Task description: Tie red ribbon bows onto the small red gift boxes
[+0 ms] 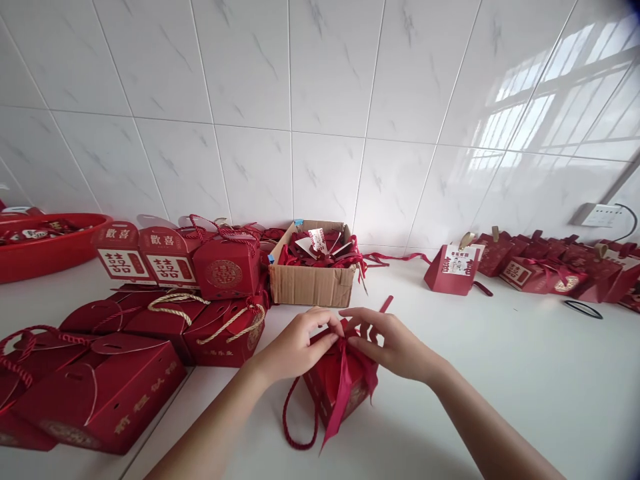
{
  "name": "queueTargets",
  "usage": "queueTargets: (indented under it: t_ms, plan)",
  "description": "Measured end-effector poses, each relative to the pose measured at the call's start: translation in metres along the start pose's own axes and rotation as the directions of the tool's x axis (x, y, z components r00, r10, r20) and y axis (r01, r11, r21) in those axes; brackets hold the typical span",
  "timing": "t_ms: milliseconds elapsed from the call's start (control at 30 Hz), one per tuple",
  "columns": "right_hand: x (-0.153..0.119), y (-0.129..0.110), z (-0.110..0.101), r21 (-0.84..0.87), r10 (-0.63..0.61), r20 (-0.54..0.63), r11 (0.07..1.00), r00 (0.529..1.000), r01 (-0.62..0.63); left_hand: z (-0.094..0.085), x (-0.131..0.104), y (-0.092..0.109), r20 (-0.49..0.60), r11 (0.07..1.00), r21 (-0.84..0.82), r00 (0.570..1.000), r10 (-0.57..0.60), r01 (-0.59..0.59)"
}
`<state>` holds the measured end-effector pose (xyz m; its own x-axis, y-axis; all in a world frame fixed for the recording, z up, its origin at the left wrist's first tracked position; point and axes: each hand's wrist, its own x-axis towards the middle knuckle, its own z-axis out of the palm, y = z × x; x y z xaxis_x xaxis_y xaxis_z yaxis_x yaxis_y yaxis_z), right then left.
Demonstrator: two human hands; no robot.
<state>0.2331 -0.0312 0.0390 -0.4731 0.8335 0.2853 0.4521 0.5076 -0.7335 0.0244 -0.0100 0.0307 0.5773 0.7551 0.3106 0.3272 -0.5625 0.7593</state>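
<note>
A small dark-red gift box (320, 387) stands on the white table in front of me. A red ribbon (343, 393) is gathered at its top, with tails hanging down the near side. My left hand (303, 343) pinches the ribbon from the left, thumb and fingers together at the knot. From the right, my right hand (387, 340) also pinches the ribbon at the top, its other fingers curled. A dark-red cord handle (286, 427) loops onto the table at the box's left. The fingers partly hide the knot.
Stacked red boxes (225, 270) with cord handles fill the left side. A cardboard box (310, 285) of ribbons and tags stands behind the gift box. A red basin (50, 257) is at far left. More red boxes (453, 273) and a black ring (583, 309) lie right.
</note>
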Motion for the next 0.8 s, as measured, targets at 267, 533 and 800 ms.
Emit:
queueTargets:
  t_ms: [267,533,800]
  plan:
    - [-0.009,0.016,0.013,-0.164,-0.322,-0.049,0.936,0.945,0.311,-0.002,-0.002,0.004,-0.036,1.000,0.000,0.999,-0.019,0.019]
    - [-0.012,0.020,0.020,-0.246,-0.324,-0.003,0.917,0.946,0.313,-0.008,-0.002,-0.002,-0.073,0.992,0.102,0.995,-0.065,0.073]
    - [-0.012,0.021,0.022,-0.181,-0.326,-0.048,0.932,0.944,0.313,-0.008,0.001,-0.003,0.026,0.989,0.145,1.000,0.016,-0.019]
